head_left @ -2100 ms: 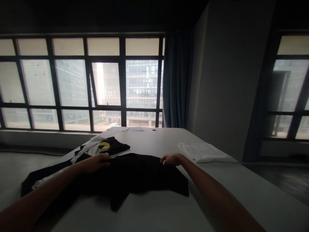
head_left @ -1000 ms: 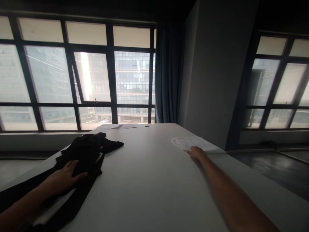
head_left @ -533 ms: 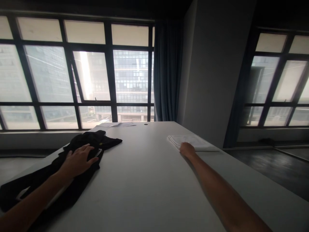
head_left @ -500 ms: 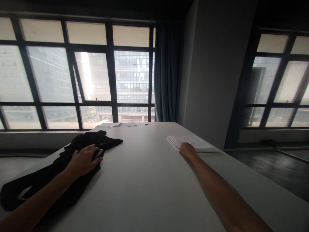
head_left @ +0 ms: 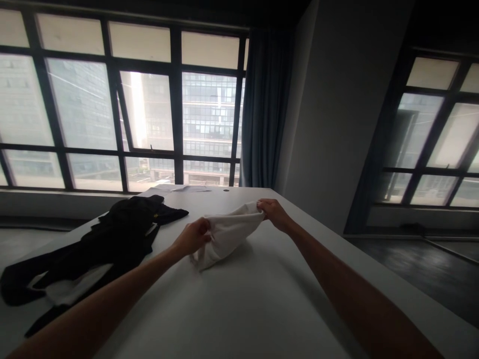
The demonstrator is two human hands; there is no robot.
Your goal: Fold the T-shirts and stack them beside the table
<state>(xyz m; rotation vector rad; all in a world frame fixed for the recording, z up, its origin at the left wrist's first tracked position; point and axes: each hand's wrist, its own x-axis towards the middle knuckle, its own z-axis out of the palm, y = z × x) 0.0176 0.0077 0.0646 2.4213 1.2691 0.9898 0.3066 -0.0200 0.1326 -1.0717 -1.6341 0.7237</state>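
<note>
A white cloth (head_left: 234,230) hangs between my two hands over the middle of the table, its lower folds sagging close to the tabletop. My left hand (head_left: 192,236) pinches its left end, fingers closed. At the upper right corner my right hand (head_left: 272,212) grips the cloth between thumb and fingers. To the left lies a crumpled black garment (head_left: 119,232) with a small yellow mark, and neither hand touches it. Whether the cloth's lowest edge rests on the table is hard to tell.
The white table (head_left: 239,309) stretches away toward the windows (head_left: 145,109). Thin white sheets (head_left: 183,188) lie at its far edge beside a small dark round spot (head_left: 226,190). A blue curtain (head_left: 264,109) and a grey pillar (head_left: 337,119) stand behind the table.
My right hand has lifted the white cloth from the table's right side and brought it to the middle. My left hand has left the black garment and taken hold of the cloth.
</note>
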